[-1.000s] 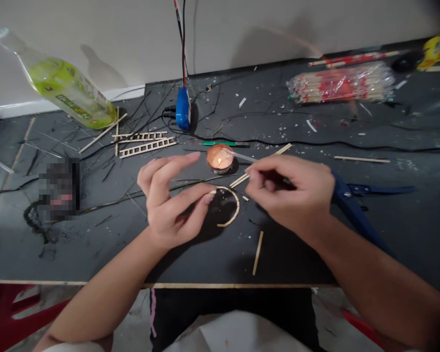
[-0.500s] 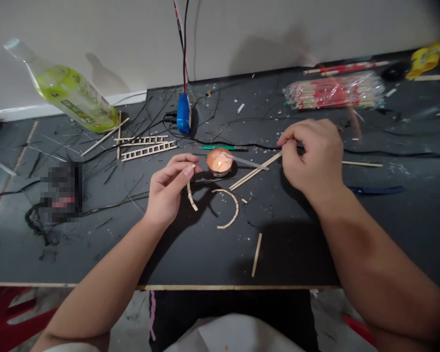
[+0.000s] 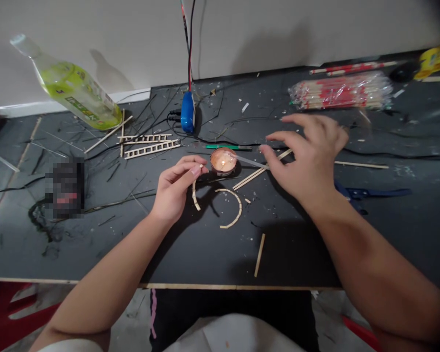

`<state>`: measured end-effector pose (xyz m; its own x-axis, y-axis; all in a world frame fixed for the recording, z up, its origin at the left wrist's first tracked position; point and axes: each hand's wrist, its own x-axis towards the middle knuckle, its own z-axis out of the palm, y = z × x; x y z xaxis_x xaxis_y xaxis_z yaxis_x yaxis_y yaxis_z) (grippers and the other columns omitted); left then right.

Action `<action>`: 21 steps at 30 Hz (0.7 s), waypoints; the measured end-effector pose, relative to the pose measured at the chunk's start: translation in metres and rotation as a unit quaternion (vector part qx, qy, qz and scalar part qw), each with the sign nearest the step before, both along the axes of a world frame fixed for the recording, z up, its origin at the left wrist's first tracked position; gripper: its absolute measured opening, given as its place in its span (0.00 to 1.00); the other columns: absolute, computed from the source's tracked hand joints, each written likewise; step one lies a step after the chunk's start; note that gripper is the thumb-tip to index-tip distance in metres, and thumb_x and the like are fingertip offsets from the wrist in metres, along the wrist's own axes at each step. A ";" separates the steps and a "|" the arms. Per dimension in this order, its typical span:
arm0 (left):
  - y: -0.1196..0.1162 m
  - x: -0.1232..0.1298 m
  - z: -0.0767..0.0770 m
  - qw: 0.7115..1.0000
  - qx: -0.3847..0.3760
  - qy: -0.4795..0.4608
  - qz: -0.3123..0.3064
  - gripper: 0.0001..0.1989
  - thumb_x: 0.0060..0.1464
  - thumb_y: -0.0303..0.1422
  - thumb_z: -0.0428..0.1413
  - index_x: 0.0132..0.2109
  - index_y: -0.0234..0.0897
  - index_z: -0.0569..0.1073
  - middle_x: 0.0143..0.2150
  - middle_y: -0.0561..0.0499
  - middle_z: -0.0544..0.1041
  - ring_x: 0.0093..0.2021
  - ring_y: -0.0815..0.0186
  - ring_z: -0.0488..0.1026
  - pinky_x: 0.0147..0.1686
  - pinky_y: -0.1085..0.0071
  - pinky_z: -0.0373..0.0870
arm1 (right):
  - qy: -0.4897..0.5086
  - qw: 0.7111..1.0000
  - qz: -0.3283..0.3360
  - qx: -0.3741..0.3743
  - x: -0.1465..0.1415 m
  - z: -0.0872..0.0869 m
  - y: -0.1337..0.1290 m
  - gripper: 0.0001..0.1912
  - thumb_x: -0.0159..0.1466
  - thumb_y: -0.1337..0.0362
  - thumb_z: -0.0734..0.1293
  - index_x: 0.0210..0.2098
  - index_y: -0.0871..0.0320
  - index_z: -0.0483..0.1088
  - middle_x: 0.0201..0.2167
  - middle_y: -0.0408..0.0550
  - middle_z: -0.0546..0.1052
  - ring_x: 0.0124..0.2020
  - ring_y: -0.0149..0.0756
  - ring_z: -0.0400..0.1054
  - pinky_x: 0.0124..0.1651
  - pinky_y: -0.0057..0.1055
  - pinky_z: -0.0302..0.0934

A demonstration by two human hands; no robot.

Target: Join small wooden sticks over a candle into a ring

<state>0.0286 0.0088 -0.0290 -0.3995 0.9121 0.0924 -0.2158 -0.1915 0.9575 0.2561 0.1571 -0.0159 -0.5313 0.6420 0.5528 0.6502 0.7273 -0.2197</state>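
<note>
My left hand [image 3: 172,193] pinches a short curved strip of jointed wooden pieces [image 3: 195,198] between thumb and fingertips, just left of a small round cup with a flame in it [image 3: 215,165]. A translucent stick [image 3: 250,162] leans over the cup's rim, its outer end close to my right thumb. My right hand [image 3: 304,164] is open, fingers spread, over two thin wooden sticks [image 3: 247,181]. On the table below the cup lies a larger curved strip of jointed pieces [image 3: 239,208]. A short wooden stick [image 3: 259,255] lies nearer the table's front edge.
Two small ladder-like wooden frames [image 3: 152,148] lie left of a blue device [image 3: 187,112] on wires. A green-labelled bottle [image 3: 80,98] stands at the back left. Wrapped chopsticks [image 3: 341,91] lie at the back right; blue-handled pliers [image 3: 374,192] sit beside my right forearm.
My right hand has opened from a closed grasp by the wooden sticks and shifted slightly left, towards the translucent stick. My left hand keeps its pinch on the curved strip.
</note>
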 end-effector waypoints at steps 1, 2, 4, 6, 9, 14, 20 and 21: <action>0.000 0.000 0.000 1.000 -0.004 0.000 -0.002 0.07 0.62 0.30 0.63 0.37 0.42 0.87 0.47 0.44 0.79 0.54 0.62 0.73 0.56 0.65 0.70 | -0.004 1.000 0.024 -0.018 -0.002 -0.004 0.000 0.10 0.70 0.54 0.67 0.46 0.49 0.76 0.57 0.53 0.79 0.60 0.58 0.67 0.59 0.57 0.52; 0.000 0.000 -0.001 1.000 -0.008 -0.001 -0.003 0.07 0.62 0.30 0.63 0.37 0.42 0.87 0.47 0.45 0.79 0.54 0.62 0.73 0.55 0.65 0.70 | -0.012 0.998 0.056 -0.035 -0.003 -0.008 0.000 0.11 0.70 0.54 0.68 0.48 0.50 0.76 0.53 0.51 0.81 0.57 0.55 0.69 0.59 0.55 0.53; 0.000 -0.001 -0.002 1.000 -0.016 -0.008 -0.006 0.06 0.61 0.31 0.64 0.37 0.43 0.87 0.47 0.45 0.79 0.52 0.62 0.74 0.55 0.65 0.71 | -0.031 0.992 0.107 -0.056 -0.005 -0.015 0.001 0.11 0.69 0.54 0.69 0.48 0.50 0.75 0.47 0.47 0.83 0.53 0.50 0.72 0.60 0.53 0.52; 0.001 -0.001 -0.002 1.000 -0.022 -0.014 -0.008 0.06 0.60 0.32 0.64 0.37 0.44 0.87 0.48 0.46 0.79 0.51 0.63 0.75 0.54 0.65 0.71 | -0.032 0.991 0.116 -0.057 -0.005 -0.020 0.002 0.07 0.70 0.57 0.68 0.45 0.50 0.76 0.45 0.45 0.84 0.51 0.47 0.73 0.60 0.52 0.50; 0.001 -0.001 -0.003 1.000 -0.028 -0.006 -0.005 0.05 0.60 0.33 0.65 0.37 0.43 0.87 0.47 0.46 0.79 0.51 0.62 0.75 0.55 0.65 0.71 | -0.001 0.991 0.114 -0.063 -0.004 -0.017 0.003 0.07 0.72 0.60 0.65 0.45 0.49 0.77 0.44 0.44 0.84 0.49 0.44 0.75 0.59 0.49 0.52; 0.001 0.001 -0.002 0.999 -0.032 -0.007 -0.011 0.05 0.60 0.33 0.65 0.36 0.43 0.87 0.47 0.46 0.79 0.49 0.63 0.75 0.54 0.65 0.72 | -0.012 0.992 0.117 -0.052 0.000 -0.004 0.003 0.13 0.73 0.60 0.64 0.52 0.45 0.77 0.46 0.46 0.82 0.45 0.43 0.73 0.52 0.45 0.57; 0.001 0.001 -0.001 1.000 -0.027 -0.014 -0.002 0.05 0.59 0.33 0.65 0.36 0.41 0.86 0.46 0.46 0.78 0.46 0.64 0.76 0.53 0.65 0.74 | -0.061 0.994 0.093 0.010 -0.002 -0.003 -0.004 0.13 0.73 0.58 0.64 0.53 0.45 0.77 0.44 0.47 0.82 0.46 0.48 0.69 0.48 0.47 0.53; 0.001 0.001 -0.001 1.000 -0.026 -0.015 -0.002 0.05 0.59 0.33 0.65 0.36 0.41 0.86 0.46 0.46 0.78 0.45 0.65 0.76 0.53 0.65 0.74 | -0.062 0.993 0.095 0.014 -0.004 -0.003 -0.005 0.12 0.73 0.58 0.64 0.52 0.46 0.77 0.45 0.47 0.83 0.47 0.48 0.69 0.48 0.48 0.53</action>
<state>0.0299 0.0098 -0.0295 -0.3976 0.9169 0.0332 -0.2445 -0.1408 0.9594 0.2526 0.1522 -0.0188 -0.7073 0.5080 0.4916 0.5207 0.8447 -0.1237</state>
